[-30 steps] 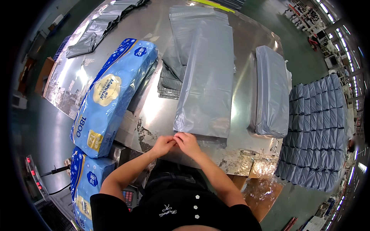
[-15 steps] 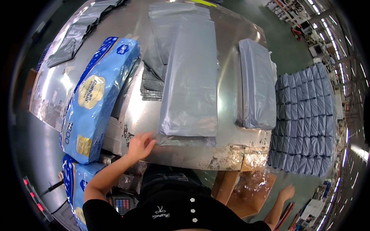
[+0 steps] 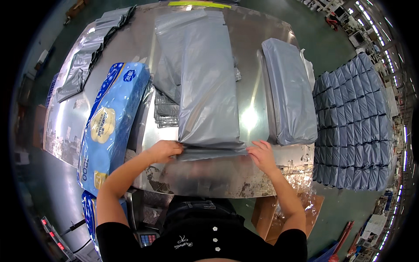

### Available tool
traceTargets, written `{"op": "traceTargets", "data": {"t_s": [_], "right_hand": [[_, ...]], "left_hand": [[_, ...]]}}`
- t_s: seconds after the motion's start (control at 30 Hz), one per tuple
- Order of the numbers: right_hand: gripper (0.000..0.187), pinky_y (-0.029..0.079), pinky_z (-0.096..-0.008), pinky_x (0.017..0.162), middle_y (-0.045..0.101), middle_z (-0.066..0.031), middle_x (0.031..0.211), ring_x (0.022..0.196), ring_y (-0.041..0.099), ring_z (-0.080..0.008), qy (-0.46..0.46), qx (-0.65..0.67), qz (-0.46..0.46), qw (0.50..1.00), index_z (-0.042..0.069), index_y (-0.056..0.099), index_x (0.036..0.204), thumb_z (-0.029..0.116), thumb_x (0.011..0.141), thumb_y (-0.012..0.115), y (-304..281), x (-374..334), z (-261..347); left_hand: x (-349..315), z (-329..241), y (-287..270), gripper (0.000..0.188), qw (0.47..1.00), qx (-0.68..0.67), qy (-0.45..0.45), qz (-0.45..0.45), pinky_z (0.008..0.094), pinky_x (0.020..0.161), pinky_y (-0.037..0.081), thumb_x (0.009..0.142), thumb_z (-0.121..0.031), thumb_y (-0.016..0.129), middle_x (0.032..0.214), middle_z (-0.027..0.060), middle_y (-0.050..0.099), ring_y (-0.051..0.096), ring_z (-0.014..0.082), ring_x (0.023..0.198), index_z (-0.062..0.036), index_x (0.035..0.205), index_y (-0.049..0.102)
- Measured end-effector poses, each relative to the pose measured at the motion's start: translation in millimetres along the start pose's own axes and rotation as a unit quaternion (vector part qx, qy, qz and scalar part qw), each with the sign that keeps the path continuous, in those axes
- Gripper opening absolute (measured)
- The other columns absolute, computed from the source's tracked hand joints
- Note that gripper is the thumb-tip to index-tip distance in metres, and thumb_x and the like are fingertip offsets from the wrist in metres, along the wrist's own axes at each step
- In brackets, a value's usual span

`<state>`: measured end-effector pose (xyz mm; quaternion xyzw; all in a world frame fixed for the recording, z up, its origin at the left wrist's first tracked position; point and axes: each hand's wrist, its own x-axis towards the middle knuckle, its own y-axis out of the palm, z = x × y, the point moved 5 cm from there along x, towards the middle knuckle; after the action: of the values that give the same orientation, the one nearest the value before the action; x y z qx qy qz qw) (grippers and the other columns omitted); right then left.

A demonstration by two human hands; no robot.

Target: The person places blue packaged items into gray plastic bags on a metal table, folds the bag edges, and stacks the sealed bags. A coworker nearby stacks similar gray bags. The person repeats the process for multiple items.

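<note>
A long grey plastic bag (image 3: pixel 209 96) lies flat down the middle of the metal table, its near end loose and creased. My left hand (image 3: pixel 164 151) is closed, pinching the near left corner of this bag. At the opposite near corner my right hand (image 3: pixel 262 156) grips the bag's edge between thumb and fingers. The near edge stretches between the two hands, a little in from the table's front edge. More grey bags (image 3: pixel 168 70) lie under and left of it, beside a small folded stack of dark grey bags (image 3: pixel 166 111).
A blue wrapped pack of paper rolls (image 3: pixel 114 118) lies at the left. To the right is a filled grey package (image 3: pixel 290 94). Many grey packages are stacked in a block (image 3: pixel 351 126) beyond the metal table (image 3: pixel 209 177). An open cardboard box (image 3: pixel 264 212) stands below its front edge.
My right hand has come up from beside the table to the bag's right corner. My left hand has taken hold of the left corner, and the near end is now creased.
</note>
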<state>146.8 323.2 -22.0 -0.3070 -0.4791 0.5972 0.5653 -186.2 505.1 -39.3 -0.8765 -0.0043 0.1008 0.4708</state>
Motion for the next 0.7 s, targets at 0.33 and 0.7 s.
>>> {"op": "traceTargets", "data": {"t_s": [0.33, 0.7], "right_hand": [[0.005, 0.038, -0.0407, 0.096, 0.066, -0.0078, 0.098, 0.102, 0.060, -0.0264, 0.199, 0.240, -0.160, 0.937, 0.007, 0.058, 0.094, 0.009, 0.090, 0.055, 19, 47, -40], [0.049, 0.043, -0.0364, 0.099, 0.058, -0.0086, 0.117, 0.110, 0.055, -0.0220, 0.414, 0.712, -0.202, 0.530, 0.001, 0.048, 0.133, 0.029, 0.093, 0.050, 88, 104, -44]], "left_hand": [[-13, 9, 25, 0.005, 0.836, -0.155, -0.259, -0.459, 0.0333, 0.071, 0.043, 0.080, 0.002, 0.055, 0.083, 0.0109, 0.057, 0.052, 0.0275, 0.077, 0.0005, 0.076, 0.053], [89, 23, 15, 0.044, 0.455, -0.602, -0.194, -0.626, 0.0345, 0.100, 0.033, 0.102, -0.029, 0.027, 0.119, 0.0103, 0.051, 0.046, 0.0198, 0.110, 0.0020, 0.124, 0.048]]}}
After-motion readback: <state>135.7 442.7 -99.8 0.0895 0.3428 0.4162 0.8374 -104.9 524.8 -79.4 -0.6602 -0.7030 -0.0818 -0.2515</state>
